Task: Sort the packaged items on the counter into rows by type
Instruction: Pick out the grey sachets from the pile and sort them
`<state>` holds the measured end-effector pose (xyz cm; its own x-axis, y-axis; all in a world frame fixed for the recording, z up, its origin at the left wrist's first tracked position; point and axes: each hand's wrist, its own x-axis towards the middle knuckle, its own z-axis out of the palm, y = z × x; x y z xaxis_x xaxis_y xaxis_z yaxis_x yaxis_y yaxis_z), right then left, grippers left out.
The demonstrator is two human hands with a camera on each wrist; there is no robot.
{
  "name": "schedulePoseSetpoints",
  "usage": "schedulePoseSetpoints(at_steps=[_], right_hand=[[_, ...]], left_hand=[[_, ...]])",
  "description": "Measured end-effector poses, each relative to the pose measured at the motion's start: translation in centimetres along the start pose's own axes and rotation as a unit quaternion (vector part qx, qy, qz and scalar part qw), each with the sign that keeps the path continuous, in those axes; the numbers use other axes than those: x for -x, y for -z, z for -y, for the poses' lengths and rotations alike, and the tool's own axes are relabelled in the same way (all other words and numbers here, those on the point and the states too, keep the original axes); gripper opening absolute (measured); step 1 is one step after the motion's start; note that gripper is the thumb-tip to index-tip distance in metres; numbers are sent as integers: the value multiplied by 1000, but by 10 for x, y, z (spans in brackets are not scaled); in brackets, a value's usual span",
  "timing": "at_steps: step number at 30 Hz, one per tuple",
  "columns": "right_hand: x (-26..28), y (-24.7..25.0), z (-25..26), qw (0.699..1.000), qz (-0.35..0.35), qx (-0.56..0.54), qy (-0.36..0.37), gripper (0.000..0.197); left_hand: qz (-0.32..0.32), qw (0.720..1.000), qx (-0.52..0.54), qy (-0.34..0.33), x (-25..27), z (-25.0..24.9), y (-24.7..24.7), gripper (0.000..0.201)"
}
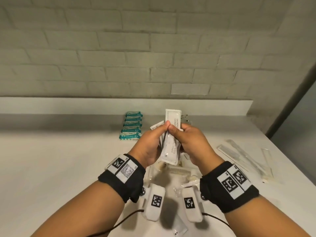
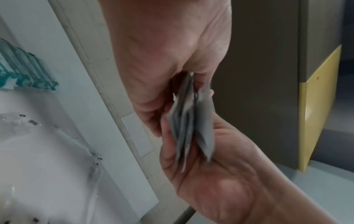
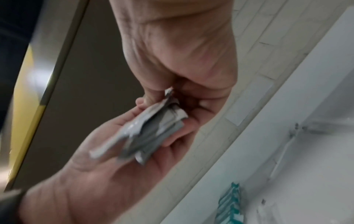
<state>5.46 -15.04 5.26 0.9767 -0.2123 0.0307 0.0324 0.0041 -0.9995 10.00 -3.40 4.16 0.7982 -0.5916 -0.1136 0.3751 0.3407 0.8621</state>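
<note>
Head view. Left hand (image 1: 151, 142) and right hand (image 1: 189, 141): raised together above the white counter (image 1: 51, 159), thumbs meeting, both gripping one bundle of white shampoo-and-conditioner sachets (image 1: 171, 146); one sachet stands taller than the rest, its printed face showing. Teal-and-white packets (image 1: 132, 127): one row on the counter, left of and beyond the hands, near the back ledge. Long clear-wrapped items (image 1: 246, 158): lying on the counter to the right, well apart from the hands. Wrapped comb (image 1: 179, 171) and other small clear packets: loose on the counter beneath the hands. Black wristbands with printed markers on both wrists.

Left wrist view. Left hand (image 2: 162, 63), fingers curled on the sachet bundle (image 2: 189, 121); right hand (image 2: 220, 174) gripping it from below. Teal packets (image 2: 25, 71) at the left edge. Picture blurred.

Right wrist view. Right hand (image 3: 178, 50) pinching the bundle's top (image 3: 153, 128); left hand (image 3: 114, 159) cupped under it. Teal packets (image 3: 229, 201) at lower right. Blurred.
</note>
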Motion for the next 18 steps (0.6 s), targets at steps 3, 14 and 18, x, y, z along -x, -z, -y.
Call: schedulePoseSetpoints(at_steps=[3,14,18], right_hand=[[0,-3,-1,997,-21,78,-19,25],[8,6,4,1000,0,12,-4,18],[0,5,-4,947,-105,295,72,28]], left_hand=[[48,999,-1,-5,4,5,-4,29],[30,999,28,5,2,6,3,29],[4,998,64,-6,-2,10,2,36]])
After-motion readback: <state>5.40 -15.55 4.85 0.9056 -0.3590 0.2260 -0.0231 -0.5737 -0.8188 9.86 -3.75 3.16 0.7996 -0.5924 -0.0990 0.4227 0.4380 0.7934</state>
